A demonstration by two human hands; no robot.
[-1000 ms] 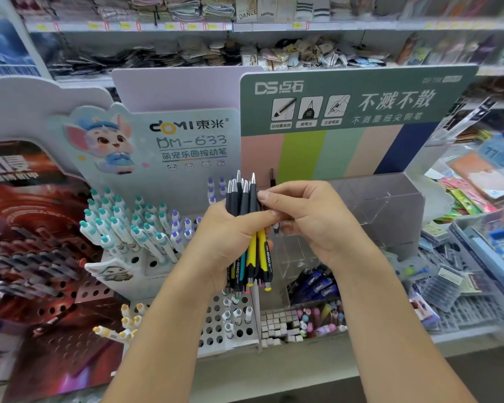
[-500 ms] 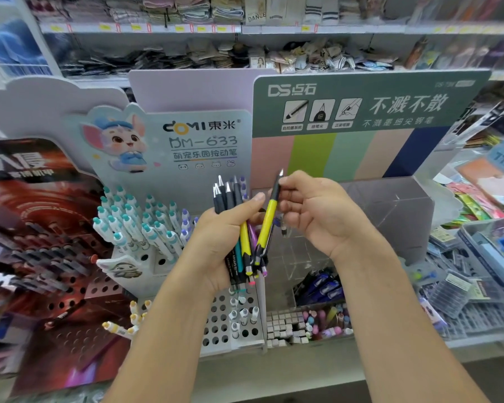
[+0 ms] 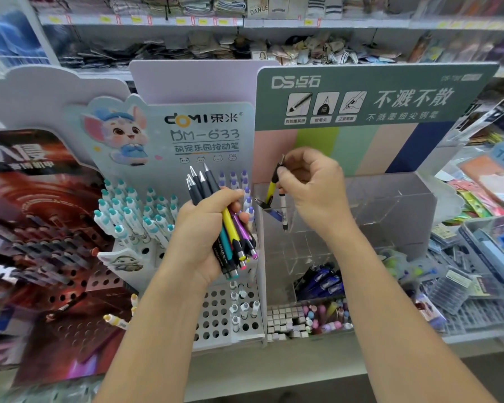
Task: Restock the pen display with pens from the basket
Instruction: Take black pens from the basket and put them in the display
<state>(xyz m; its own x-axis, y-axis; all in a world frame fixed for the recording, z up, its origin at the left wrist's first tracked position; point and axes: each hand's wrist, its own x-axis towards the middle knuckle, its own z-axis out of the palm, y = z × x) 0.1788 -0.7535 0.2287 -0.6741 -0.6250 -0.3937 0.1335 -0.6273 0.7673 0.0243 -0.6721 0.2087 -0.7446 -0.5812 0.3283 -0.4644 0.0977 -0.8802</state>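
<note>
R hand (image 3: pixel 309 184) pinches yellow pen (image 3: pixel 271 186) near-upright, tip down

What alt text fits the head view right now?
A right hand lowers a yellow pen into a clear acrylic display, while the left hand grips a bundle of pens before shop shelves.

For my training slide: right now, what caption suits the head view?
Right hand lowers a yellow pen into the clear acrylic display; left hand grips a pen bundle.
</note>
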